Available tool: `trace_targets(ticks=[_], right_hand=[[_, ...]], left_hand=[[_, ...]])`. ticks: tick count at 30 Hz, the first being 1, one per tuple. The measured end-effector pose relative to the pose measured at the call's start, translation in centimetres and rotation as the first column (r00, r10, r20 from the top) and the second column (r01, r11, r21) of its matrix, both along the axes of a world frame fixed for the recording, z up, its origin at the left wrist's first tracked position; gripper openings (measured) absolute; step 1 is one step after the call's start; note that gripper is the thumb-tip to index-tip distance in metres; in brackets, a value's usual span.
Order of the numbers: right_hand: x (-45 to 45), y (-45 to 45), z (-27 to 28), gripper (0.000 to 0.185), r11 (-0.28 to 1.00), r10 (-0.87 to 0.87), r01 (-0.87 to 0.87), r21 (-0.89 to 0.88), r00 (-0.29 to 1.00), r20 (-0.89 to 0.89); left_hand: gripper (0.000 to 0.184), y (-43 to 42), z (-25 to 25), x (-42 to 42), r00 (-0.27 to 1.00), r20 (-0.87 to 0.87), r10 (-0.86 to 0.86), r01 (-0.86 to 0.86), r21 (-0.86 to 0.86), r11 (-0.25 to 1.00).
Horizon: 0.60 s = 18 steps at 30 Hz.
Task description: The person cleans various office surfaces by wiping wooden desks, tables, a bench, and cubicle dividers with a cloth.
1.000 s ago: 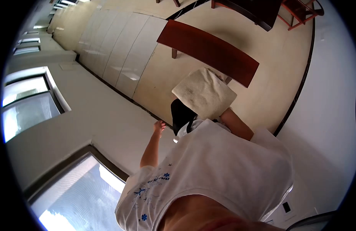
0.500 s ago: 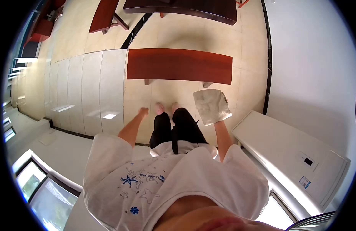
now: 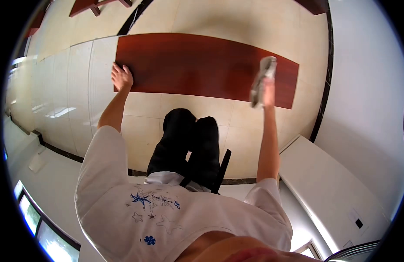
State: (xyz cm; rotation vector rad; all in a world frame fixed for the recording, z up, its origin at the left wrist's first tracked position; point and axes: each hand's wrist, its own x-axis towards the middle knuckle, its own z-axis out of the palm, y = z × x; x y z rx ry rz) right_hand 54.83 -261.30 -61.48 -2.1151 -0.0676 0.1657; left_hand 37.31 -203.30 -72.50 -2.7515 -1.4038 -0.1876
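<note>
A red-brown wooden bench point(image 3: 189, 65) stretches across the view in front of my bent knees. At its left end, my left hand point(image 3: 122, 77) rests on the edge with its fingers spread and nothing in it. Near the right end, my right hand point(image 3: 268, 91) holds a folded beige cloth point(image 3: 265, 72), seen edge-on above the bench top. Motion blurs this hand and the cloth. Whether the cloth touches the wood I cannot tell.
A dark table corner point(image 3: 313, 5) shows at the top right, and another bench point(image 3: 86, 5) at the top left. A white cabinet-like unit point(image 3: 333, 187) stands at the lower right beside a white wall point(image 3: 363, 87). Windows point(image 3: 49, 231) are at the lower left.
My body has bent down towards the bench, which now looks larger. My left hand has come onto its left end. My right hand has carried the cloth forward over its right end.
</note>
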Motion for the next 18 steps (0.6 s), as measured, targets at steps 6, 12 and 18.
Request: trace_targets(ticks=[6, 12, 18], right_hand=[[-1.1, 5.2, -8.4, 0.094, 0.697, 0.259, -0.026, -0.716, 0.941, 0.219], [-1.8, 7.4, -9.4, 0.086, 0.734, 0.267, 0.034, -0.679, 0.904, 0.334], [-2.6, 7.3, -9.4, 0.093, 0.692, 0.101, 0.176, -0.700, 0.937, 0.335]], left_hand=[[0.078, 0.7, -0.7, -1.7, 0.994, 0.069, -0.080, 0.084, -0.063, 0.994], [0.065, 3.5, -0.6, -3.1, 0.928, 0.335, -0.162, 0.224, -0.157, 0.962], [0.059, 2.3, 0.6, -3.5, 0.893, 0.424, -0.150, 0.223, -0.127, 0.967]])
